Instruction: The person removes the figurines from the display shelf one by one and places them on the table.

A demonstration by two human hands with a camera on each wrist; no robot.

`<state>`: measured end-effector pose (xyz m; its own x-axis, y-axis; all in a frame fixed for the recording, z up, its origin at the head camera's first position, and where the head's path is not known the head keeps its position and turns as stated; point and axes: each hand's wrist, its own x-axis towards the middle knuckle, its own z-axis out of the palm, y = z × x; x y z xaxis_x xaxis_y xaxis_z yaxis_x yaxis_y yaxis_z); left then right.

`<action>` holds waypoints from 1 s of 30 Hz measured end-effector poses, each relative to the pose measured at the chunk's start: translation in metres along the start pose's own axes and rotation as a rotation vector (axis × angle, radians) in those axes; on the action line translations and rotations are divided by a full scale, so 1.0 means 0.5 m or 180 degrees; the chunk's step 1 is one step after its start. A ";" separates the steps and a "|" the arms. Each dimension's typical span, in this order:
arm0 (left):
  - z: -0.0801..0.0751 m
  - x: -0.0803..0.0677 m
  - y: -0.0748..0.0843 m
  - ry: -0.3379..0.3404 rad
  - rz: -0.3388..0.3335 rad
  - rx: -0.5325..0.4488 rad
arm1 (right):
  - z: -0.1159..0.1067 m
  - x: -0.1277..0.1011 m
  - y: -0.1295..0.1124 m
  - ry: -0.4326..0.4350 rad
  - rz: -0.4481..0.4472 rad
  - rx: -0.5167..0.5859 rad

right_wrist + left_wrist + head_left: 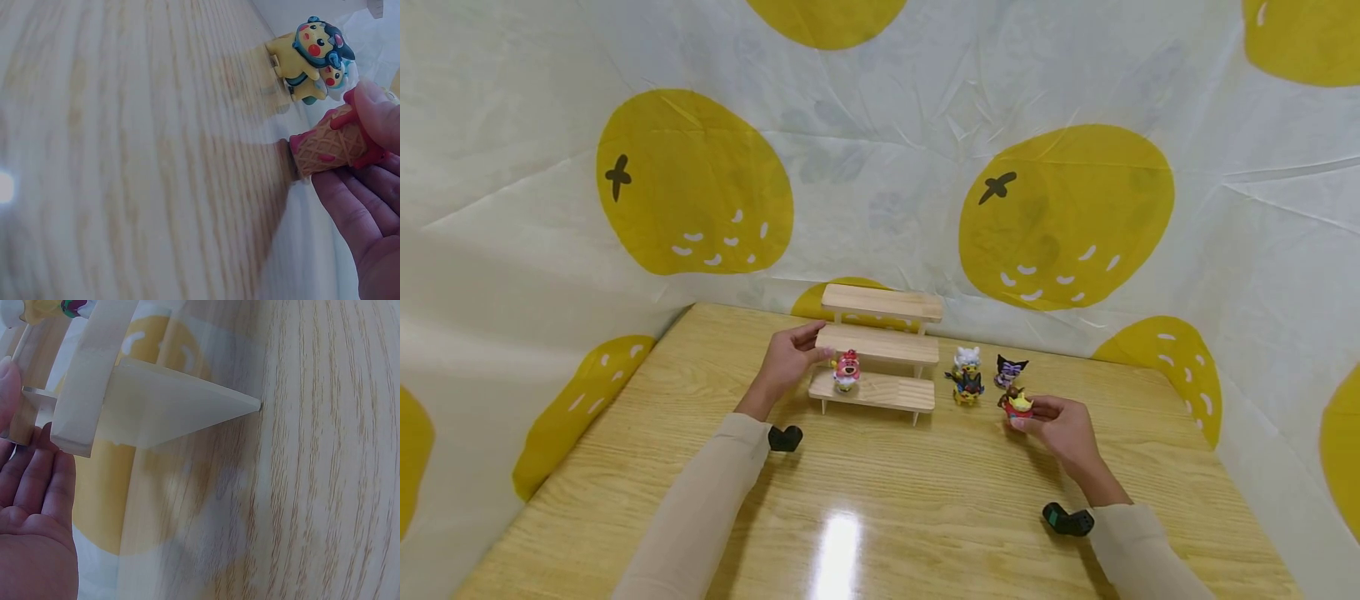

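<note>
A three-tier wooden display stand (880, 392) stands at the back of the table. My left hand (786, 362) holds the left end of its middle tier (26, 419), thumb on one side and fingers on the other. On the bottom tier sits a pink-red figurine (847, 371), near my left thumb. My right hand (1067, 429) pinches a figurine (1019, 407) with a yellow top and red body; its waffle-cone base (331, 144) points down, close over the table in the right wrist view.
Beside the stand's right end are a white-capped figurine (967, 359), a yellow figurine with a dark hood (967, 389) and a black-and-purple figurine (1010, 371). A brown figurine (1011, 393) shows behind the held one. Patterned cloth (880, 167) hangs along the table's back.
</note>
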<state>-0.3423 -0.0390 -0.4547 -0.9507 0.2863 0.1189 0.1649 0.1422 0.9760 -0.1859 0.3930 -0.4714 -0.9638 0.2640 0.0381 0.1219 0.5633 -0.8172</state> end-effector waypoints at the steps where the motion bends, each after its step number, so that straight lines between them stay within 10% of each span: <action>1: 0.001 0.001 0.001 0.0005 0.0005 0.0012 | -0.001 -0.001 0.000 0.0004 0.0007 -0.0002; 30: 0.002 -0.001 -0.002 -0.0013 0.0036 -0.0031 | -0.015 -0.019 0.014 -0.0156 -0.0110 -0.0047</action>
<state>-0.3417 -0.0386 -0.4560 -0.9477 0.2918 0.1291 0.1730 0.1297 0.9763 -0.1741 0.4006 -0.4732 -0.9779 0.2057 0.0375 0.0916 0.5829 -0.8074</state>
